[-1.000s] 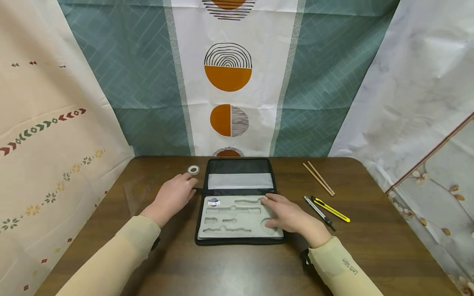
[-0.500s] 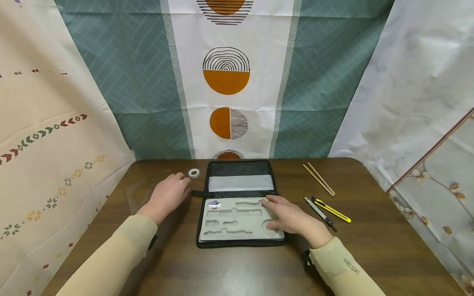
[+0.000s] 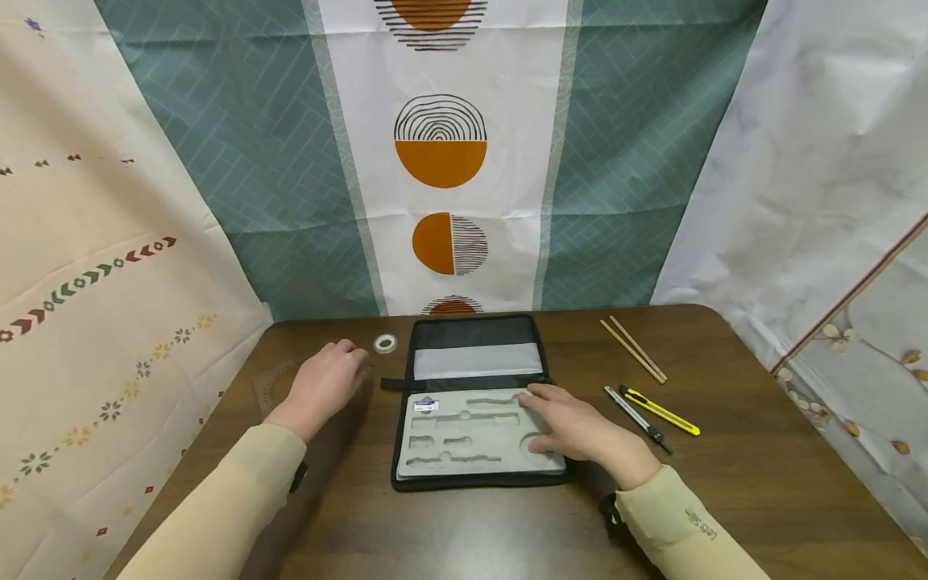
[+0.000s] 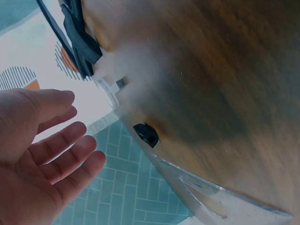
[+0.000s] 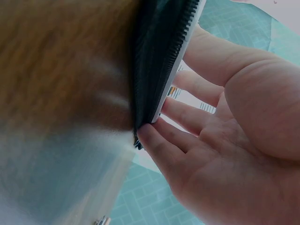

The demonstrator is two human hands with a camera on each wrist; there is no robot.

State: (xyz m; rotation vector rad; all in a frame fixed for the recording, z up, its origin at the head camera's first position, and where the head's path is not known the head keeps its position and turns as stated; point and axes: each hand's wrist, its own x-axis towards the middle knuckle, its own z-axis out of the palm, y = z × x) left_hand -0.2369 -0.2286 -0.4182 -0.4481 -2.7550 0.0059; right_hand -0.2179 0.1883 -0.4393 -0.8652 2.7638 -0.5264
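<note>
An unzipped black case point(image 3: 478, 483) lies spread on the table, its grey moulded insert point(image 3: 464, 439) showing shaped recesses and a small blue-and-white label. My right hand point(image 3: 573, 427) rests across the insert's right side, fingers spread and relaxed; in the right wrist view they reach over the zipped edge point(image 5: 178, 51). Left of the case, my left hand point(image 3: 326, 383) hovers over the table with loosely bent fingers and nothing in them. Near it are a white tape roll point(image 3: 385, 344), a small black object point(image 4: 146, 135) and a clear set square point(image 4: 234, 201).
To the case's right lie a metal compass point(image 3: 638, 419), a yellow utility knife point(image 3: 661, 411) and two thin wooden sticks point(image 3: 633, 349). A black strap point(image 3: 395, 384) sticks out from the case's left side. Hanging cloths border the table point(image 3: 464, 532) behind and at both sides.
My left hand has drawn back left from beside the case's strap. My right hand keeps its place on the insert. The head view has shifted slightly.
</note>
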